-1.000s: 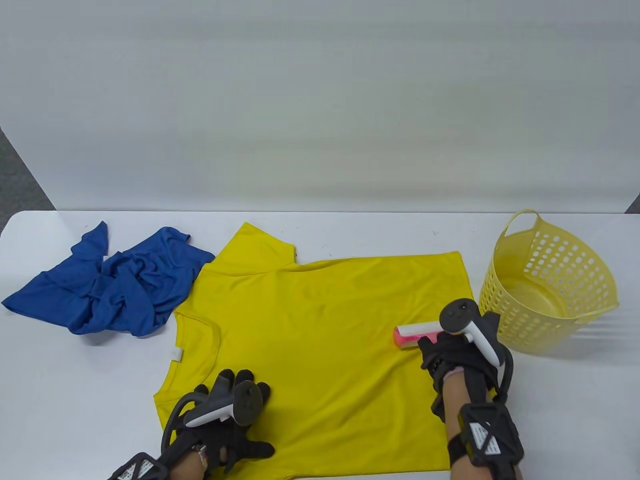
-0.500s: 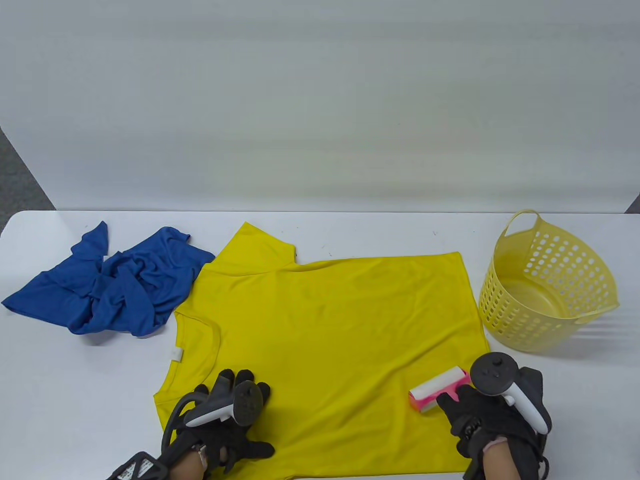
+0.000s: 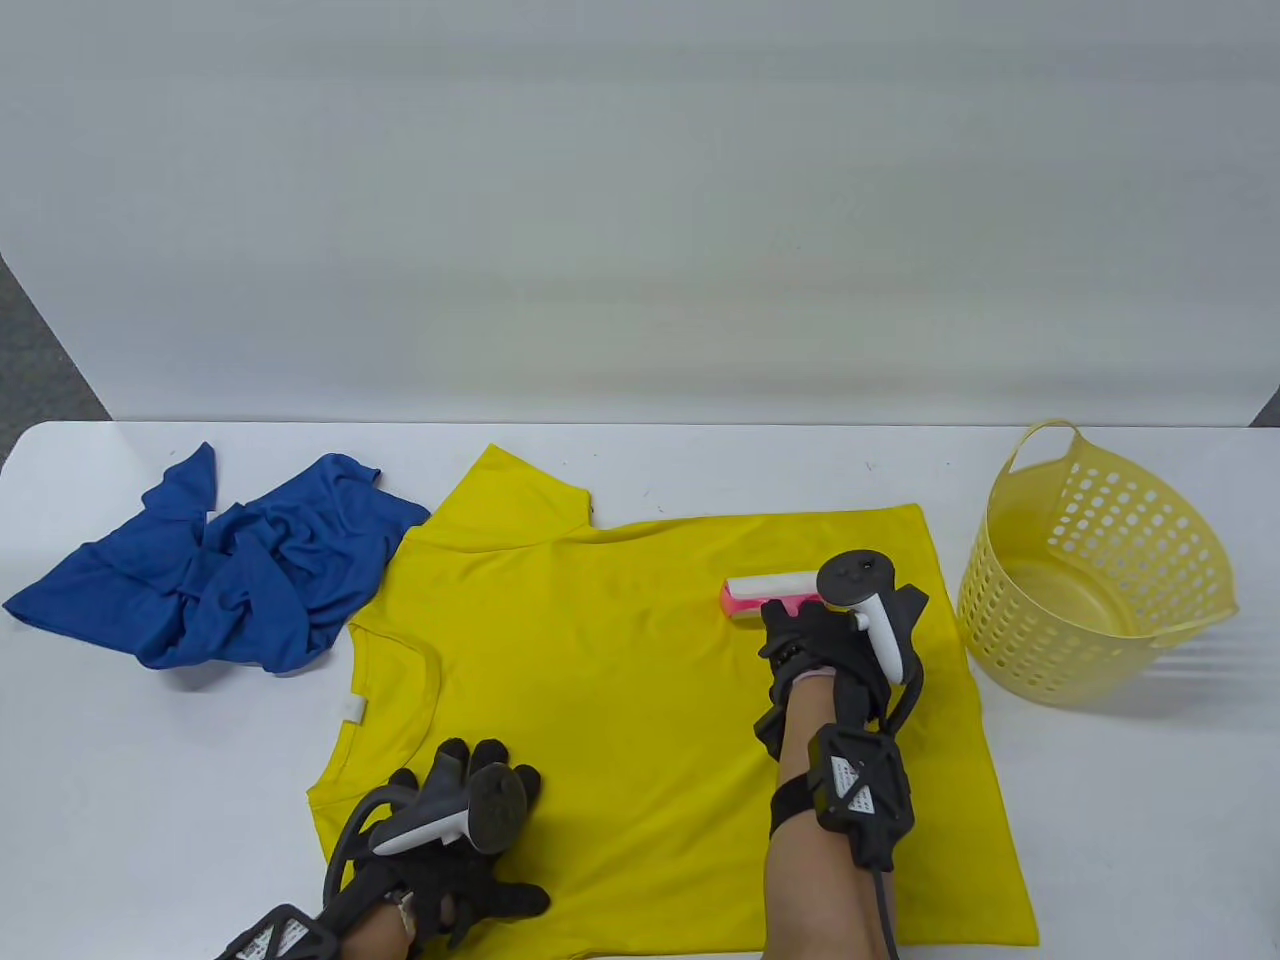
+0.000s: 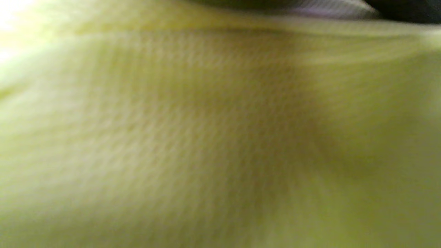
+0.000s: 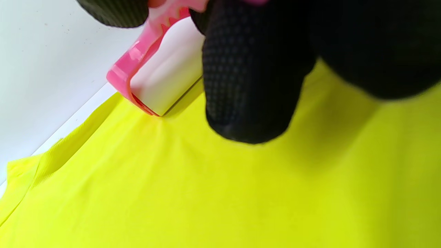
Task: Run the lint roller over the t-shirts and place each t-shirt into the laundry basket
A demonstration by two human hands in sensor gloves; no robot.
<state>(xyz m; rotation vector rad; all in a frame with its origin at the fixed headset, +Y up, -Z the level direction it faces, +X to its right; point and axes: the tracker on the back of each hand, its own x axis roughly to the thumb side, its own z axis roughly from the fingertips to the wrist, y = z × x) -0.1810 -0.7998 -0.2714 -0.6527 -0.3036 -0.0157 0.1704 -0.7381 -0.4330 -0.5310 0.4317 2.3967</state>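
The right hand (image 3: 830, 640) is gripping the pink handle of the lint roller (image 3: 770, 592), fingers curled around it, and is pressing the white roll flat onto the yellow t-shirt (image 3: 640, 700). Half a second ago the roller was sitting low on the shirt, close to the person; it is now sitting well up the garment, near the far hem edge, and further toward the shirt's middle than the position a second ago. In the right wrist view the roll is touching the fabric just beside that edge, with bare desk (image 5: 44, 69) beyond it.

The left hand (image 3: 455, 810) is lying flat, fingers spread and extended, on the near shoulder area of the shirt and holding nothing; it is unchanged across the three table views. The left wrist view is showing only blurred yellow cloth.

Judgement: the rolling step is proceeding in back-and-forth strokes, each pass shifting sideways across the garment while the left hand is anchoring the cloth. The side nearest the collar is probably remaining to be covered.

The blue t-shirt (image 3: 210, 580) is lying crumpled at the left of the desk, untouched. The laundry basket (image 3: 1100, 570) is standing at the right, tilted and empty, so no shirt is deposited yet.
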